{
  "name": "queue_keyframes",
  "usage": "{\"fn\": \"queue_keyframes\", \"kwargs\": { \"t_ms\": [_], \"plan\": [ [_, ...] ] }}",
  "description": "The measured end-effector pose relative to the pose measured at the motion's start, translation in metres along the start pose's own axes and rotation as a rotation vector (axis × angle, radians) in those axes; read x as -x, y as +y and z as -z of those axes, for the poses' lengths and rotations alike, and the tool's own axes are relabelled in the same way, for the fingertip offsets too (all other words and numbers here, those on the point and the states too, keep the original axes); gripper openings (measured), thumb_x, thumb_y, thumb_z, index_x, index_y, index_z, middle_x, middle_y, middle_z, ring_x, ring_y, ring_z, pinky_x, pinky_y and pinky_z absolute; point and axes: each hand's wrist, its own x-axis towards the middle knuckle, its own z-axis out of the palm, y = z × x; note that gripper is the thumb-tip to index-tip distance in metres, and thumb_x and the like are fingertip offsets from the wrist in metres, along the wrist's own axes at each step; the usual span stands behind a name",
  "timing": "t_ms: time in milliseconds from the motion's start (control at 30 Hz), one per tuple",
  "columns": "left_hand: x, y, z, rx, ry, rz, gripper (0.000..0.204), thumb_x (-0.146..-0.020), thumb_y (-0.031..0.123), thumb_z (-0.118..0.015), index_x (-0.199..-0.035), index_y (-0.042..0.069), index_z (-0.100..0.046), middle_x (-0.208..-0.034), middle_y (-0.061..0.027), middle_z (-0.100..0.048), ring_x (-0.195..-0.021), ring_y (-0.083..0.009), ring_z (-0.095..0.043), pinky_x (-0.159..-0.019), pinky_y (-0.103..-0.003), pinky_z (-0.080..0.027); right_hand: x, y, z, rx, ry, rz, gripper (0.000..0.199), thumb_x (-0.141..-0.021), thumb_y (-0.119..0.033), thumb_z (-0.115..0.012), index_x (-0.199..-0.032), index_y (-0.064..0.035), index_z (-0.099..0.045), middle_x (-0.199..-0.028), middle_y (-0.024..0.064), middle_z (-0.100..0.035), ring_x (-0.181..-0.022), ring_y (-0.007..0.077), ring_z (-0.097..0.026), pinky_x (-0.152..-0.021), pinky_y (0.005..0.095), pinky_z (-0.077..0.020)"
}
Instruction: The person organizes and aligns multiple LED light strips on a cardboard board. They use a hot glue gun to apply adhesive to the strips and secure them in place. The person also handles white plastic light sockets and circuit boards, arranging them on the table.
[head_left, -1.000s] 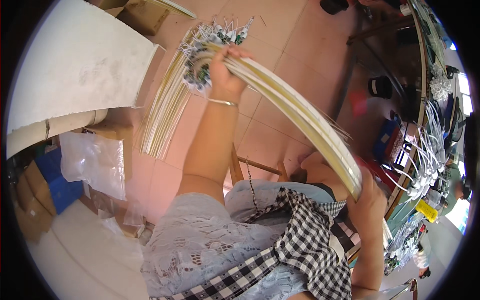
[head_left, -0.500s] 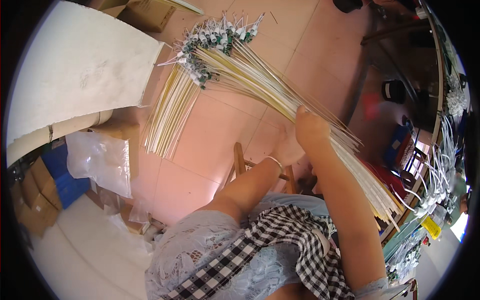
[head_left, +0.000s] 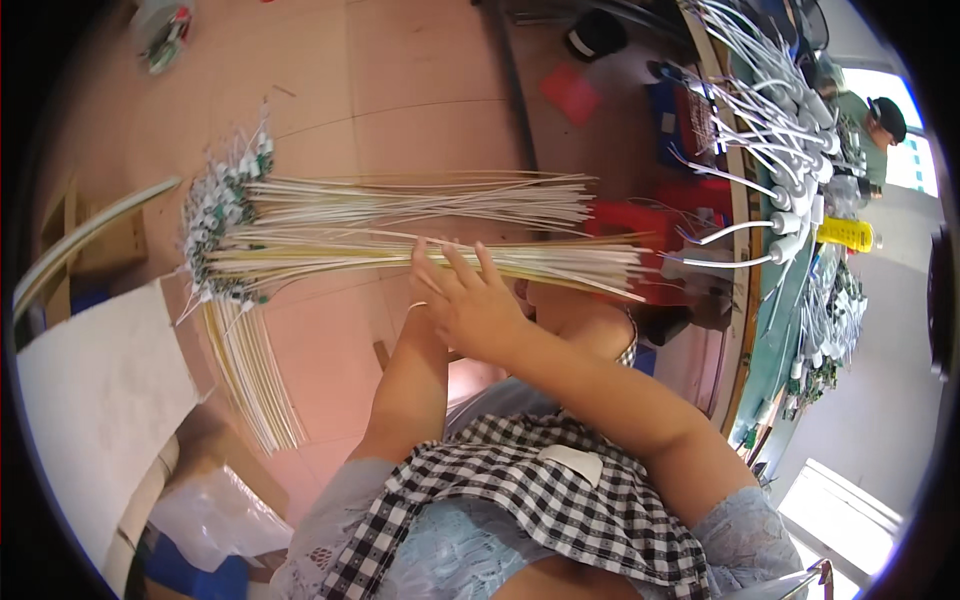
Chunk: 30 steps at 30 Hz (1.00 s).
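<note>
My right hand (head_left: 475,308) rests on the near bundle of long thin white and yellowish wires (head_left: 560,260), its fingers stretched out and apart. My left hand (head_left: 425,290), with a pale band at the wrist, reaches up beside it; its fingers are mostly hidden by the wires and my right hand. A second bundle of pale wires (head_left: 420,200) lies just beyond, its loose ends fanned to the right. Small white and green end pieces (head_left: 220,215) with short leads cluster at the left ends. Another wire bundle (head_left: 250,380) points toward me at the left.
A white board or box side (head_left: 105,375) and a plastic-wrapped carton (head_left: 215,490) stand at the left. On the right, a green-topped bench (head_left: 765,350) carries white corded parts (head_left: 790,190) and a yellow bottle (head_left: 845,234). A person (head_left: 868,135) is at the far right.
My view has turned right. The wire bundle now lies nearly crosswise, divided into a near and a far part. My right hand has gone from a closed grip to spread fingers.
</note>
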Motion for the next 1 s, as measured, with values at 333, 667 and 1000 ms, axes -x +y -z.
{"fn": "queue_keyframes", "kwargs": {
  "t_ms": [333, 667, 1000],
  "plan": [
    [-0.150, -0.064, 0.015, 0.015, 0.195, -0.220, 0.031, -0.097, 0.026, -0.056, -0.120, 0.005, -0.052, -0.108, -0.0110, -0.061, -0.103, -0.0281, -0.060, -0.093, -0.046, -0.053, 0.107, 0.055, 0.012, -0.460, -0.037, -0.478, 0.052, -0.083, -0.027, -0.068, -0.130, -0.0088, -0.055, -0.132, 0.0108, -0.055, -0.127, 0.0300, -0.047, -0.111, 0.0535, -0.0297],
    [-0.203, -0.067, 0.013, -0.662, 0.361, 0.128, 0.063, -0.096, 0.048, -0.054, -0.142, 0.007, -0.041, -0.141, -0.0144, -0.050, -0.126, -0.0356, -0.050, -0.106, -0.049, -0.040, 0.130, 0.072, 0.007, -0.700, -0.070, -0.550, 0.044, -0.086, -0.027, -0.067, -0.125, -0.0097, -0.059, -0.118, 0.0127, -0.065, -0.111, 0.0300, -0.060, -0.096, 0.0448, -0.0452],
    [-0.196, 0.062, 0.043, -1.552, 0.337, 0.081, 0.048, -0.096, 0.033, -0.052, -0.135, 0.005, -0.050, -0.128, -0.0127, -0.059, -0.108, -0.0239, -0.059, -0.088, -0.035, -0.048, 0.067, 0.079, 0.016, -0.879, -0.097, -0.489, 0.045, -0.080, -0.028, -0.069, -0.119, -0.0086, -0.060, -0.109, 0.0141, -0.066, -0.104, 0.0321, -0.063, -0.088, 0.0446, -0.0495]
  ]
}}
